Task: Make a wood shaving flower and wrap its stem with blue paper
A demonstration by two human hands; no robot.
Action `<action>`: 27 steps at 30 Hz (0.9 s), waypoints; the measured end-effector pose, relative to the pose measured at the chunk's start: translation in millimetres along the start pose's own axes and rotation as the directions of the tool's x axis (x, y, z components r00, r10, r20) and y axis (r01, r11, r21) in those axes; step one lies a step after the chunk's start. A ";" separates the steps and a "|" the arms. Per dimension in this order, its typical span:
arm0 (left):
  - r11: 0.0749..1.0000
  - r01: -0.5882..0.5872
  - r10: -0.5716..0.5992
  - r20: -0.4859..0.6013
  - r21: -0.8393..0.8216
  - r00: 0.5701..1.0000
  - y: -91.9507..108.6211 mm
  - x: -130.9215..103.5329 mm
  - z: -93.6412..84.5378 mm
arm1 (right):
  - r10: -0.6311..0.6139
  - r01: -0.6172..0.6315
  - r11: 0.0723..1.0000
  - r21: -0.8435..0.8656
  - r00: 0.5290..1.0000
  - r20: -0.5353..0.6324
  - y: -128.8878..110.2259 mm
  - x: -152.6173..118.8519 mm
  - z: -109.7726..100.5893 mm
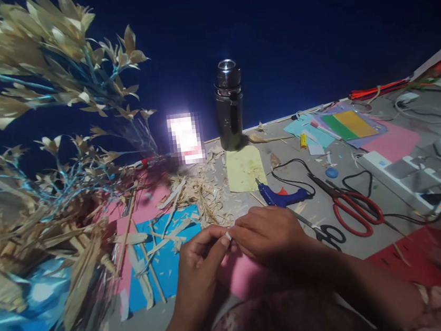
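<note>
My left hand (201, 255) and my right hand (271, 231) meet at the fingertips in front of my body. Thumb and fingers of each are pinched together. A tiny pale bit shows between them, too small to name. Under the hands lies a pink sheet (243, 277). Just beyond them is a heap of dry husk scraps (203, 194). A blue glue gun (283, 195) rests past my right hand, its tip by a yellow sheet (240, 168). Black-handled scissors (332, 235) lie beside my right wrist, partly hidden by it.
Red-handled scissors (357, 213) and a white power strip (397, 180) with cables lie at right. A dark flask (230, 108) stands at the back near a bright, blurred-out light (185, 137). Husk flowers on blue stems (66, 177) and a blue sheet (165, 278) fill the left.
</note>
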State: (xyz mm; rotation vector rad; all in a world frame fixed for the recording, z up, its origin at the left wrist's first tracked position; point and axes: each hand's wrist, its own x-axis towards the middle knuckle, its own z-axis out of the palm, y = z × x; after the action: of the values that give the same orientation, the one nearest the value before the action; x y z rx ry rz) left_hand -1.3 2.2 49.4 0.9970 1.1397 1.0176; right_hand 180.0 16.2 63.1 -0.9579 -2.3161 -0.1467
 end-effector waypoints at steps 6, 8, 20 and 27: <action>0.998 -0.010 0.011 -0.013 0.054 1.000 -0.5 -1.3 1.0 | 0.039 -0.039 0.999 0.001 0.999 -0.009 -3.5 0.6 0.6; 0.997 -0.011 0.012 -0.013 0.082 1.000 -0.8 -1.5 0.9 | 0.048 -0.048 0.999 0.008 0.999 -0.011 -4.5 0.5 0.0; 1.000 0.031 -0.032 -0.087 -0.004 0.996 -4.1 -1.7 5.0 | 0.066 -0.066 0.994 0.090 0.998 0.008 -7.6 -0.4 4.3; 0.977 -0.034 0.016 -0.088 -0.209 0.996 9.5 -3.4 12.1 | 0.376 -0.309 0.658 0.687 0.925 0.056 -4.0 1.9 5.5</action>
State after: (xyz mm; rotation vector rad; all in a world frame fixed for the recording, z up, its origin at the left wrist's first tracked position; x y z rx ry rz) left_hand 9.2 0.0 61.0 0.8070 1.0667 1.1843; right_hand 173.5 16.2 60.4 -0.9286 -1.8055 0.7721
